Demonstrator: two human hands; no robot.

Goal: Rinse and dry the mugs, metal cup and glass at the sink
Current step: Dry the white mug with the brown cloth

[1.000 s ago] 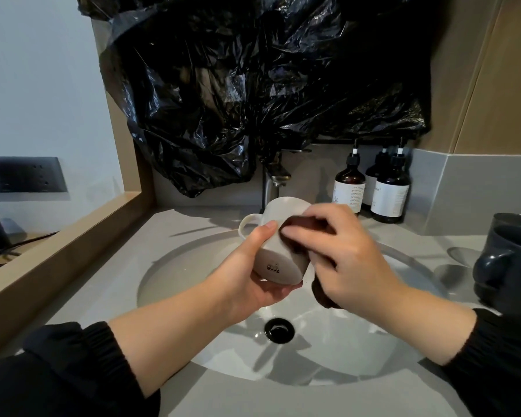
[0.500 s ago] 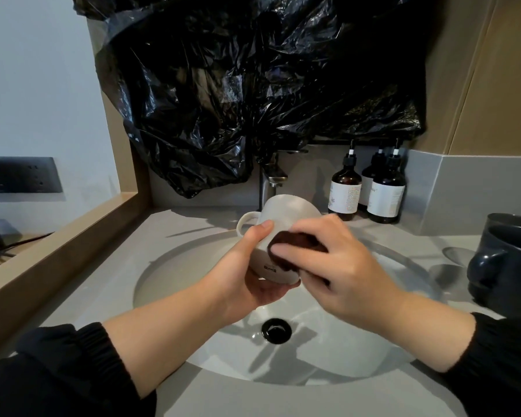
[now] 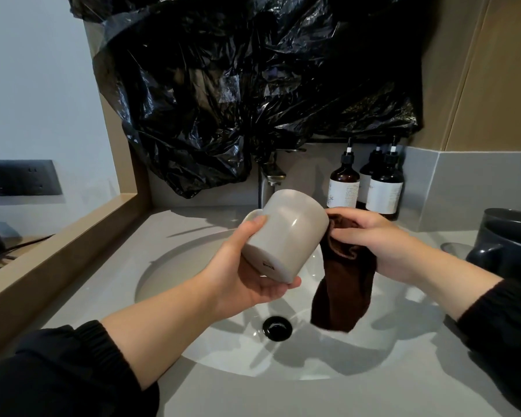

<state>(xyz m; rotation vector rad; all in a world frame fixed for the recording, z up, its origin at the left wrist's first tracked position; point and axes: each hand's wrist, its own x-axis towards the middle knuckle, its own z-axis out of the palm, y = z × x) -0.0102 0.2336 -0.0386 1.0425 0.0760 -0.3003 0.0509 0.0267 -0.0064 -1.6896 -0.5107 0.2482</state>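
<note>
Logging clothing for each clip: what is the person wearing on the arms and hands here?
Both arms are in black long sleeves. The left sleeve and the right sleeve each end in a gathered, elastic-looking cuff partway up the forearm. The left hand and right hand are bare: no gloves, watch or rings show.

Two mugs: a pale mug (image 3: pixel 286 233), a dark mug (image 3: pixel 512 248) at 3 o'clock. Three bottles (image 3: pixel 343 188) at 1 o'clock. One cloth (image 3: pixel 343 290).
</note>
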